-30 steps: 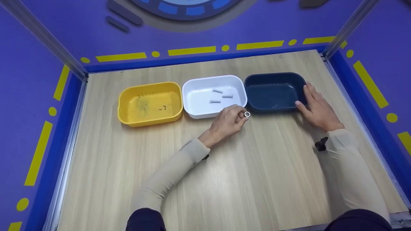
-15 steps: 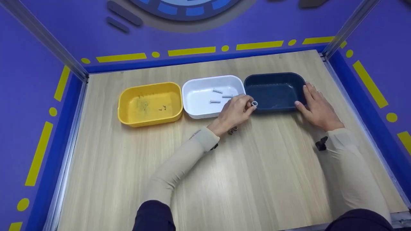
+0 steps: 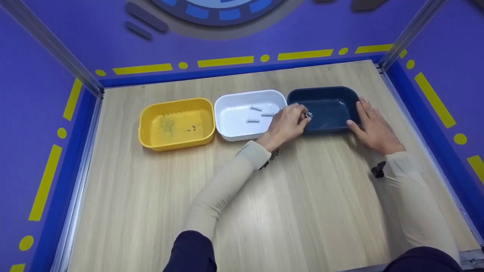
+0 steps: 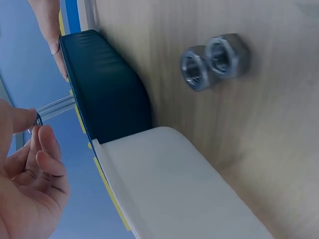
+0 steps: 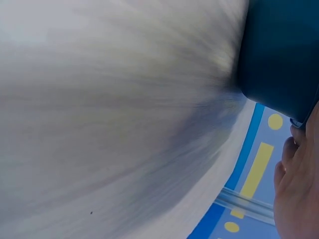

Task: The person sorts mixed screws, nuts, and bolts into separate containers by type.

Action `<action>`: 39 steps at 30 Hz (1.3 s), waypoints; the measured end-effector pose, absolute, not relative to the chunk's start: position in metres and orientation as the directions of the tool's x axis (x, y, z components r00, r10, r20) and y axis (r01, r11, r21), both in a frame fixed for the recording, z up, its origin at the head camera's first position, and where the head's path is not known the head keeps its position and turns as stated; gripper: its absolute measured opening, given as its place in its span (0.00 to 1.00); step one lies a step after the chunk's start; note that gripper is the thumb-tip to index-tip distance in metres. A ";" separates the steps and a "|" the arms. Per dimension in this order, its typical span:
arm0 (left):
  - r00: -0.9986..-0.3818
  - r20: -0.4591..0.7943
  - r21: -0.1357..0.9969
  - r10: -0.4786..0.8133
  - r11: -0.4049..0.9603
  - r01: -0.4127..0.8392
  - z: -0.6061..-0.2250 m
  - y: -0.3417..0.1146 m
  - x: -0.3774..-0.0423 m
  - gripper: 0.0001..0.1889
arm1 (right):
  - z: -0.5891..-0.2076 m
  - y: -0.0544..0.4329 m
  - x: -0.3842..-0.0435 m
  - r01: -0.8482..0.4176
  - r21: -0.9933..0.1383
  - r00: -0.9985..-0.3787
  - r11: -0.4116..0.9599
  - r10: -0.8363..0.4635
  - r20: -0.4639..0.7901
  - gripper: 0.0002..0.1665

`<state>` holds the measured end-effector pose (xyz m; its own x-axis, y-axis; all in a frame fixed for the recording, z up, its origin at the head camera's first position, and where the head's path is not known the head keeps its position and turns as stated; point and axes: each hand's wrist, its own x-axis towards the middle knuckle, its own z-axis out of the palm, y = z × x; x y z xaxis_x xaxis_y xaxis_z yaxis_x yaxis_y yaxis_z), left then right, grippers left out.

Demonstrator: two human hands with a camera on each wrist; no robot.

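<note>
In the head view my left hand (image 3: 287, 122) pinches a metal hex nut (image 3: 309, 115) over the left part of the dark blue bin (image 3: 323, 130). The left wrist view shows that nut (image 4: 38, 119) edge-on between thumb and fingertips. My right hand (image 3: 378, 128) rests with fairly straight fingers against the right end of the dark blue bin. Two more hex nuts (image 4: 217, 62) lie side by side on the table; in the head view they are mostly hidden below my left wrist. Three silver bolts (image 3: 253, 121) lie in the white bin (image 3: 236, 136).
A yellow bin (image 3: 177, 145) stands left of the white one, with a few small dark pieces (image 3: 193, 128) in it. The bins form a row on the wooden table (image 3: 283, 211). Blue panels (image 3: 242, 45) enclose the back and sides.
My left hand has moved right and away from me with the nut, from the white bin's front corner to over the dark blue bin. The right hand has stayed still.
</note>
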<state>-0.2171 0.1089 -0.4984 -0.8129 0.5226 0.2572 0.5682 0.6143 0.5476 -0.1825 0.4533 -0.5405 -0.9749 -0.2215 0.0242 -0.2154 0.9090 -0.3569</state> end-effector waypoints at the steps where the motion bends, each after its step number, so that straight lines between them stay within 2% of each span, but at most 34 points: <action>1: -0.816 0.249 0.552 0.522 0.616 0.563 -0.498 0.112 -0.218 0.11 | -0.540 0.454 -0.182 -0.215 -0.355 -0.975 0.910 -0.221 0.024 0.51; 12: -0.838 0.189 0.560 0.511 0.645 0.520 -0.496 0.145 -0.232 0.10 | -0.544 0.453 -0.179 -0.192 -0.354 -0.979 0.915 -0.202 0.008 0.52; 18: -0.849 0.201 0.540 0.489 0.668 0.512 -0.495 0.154 -0.240 0.11 | -0.544 0.453 -0.179 -0.192 -0.360 -0.980 0.913 -0.200 0.013 0.52; 25: -0.855 0.212 0.514 0.473 0.690 0.510 -0.496 0.156 -0.248 0.11 | -0.543 0.453 -0.179 -0.186 -0.359 -0.980 0.915 -0.198 0.003 0.52; 33: -0.867 0.214 0.491 0.451 0.717 0.494 -0.495 0.152 -0.250 0.19 | -0.541 0.453 -0.182 -0.195 -0.348 -0.978 0.917 -0.208 -0.001 0.52; 39: -0.865 0.219 0.503 0.451 0.708 0.496 -0.493 0.149 -0.250 0.17 | -0.540 0.453 -0.182 -0.197 -0.346 -0.978 0.917 -0.208 0.006 0.52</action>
<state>-0.2505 0.1487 -0.4931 -0.8651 0.4514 0.2186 0.4963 0.7077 0.5028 -0.1825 0.4531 -0.5404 -0.9781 -0.2080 0.0059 -0.1971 0.9174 -0.3458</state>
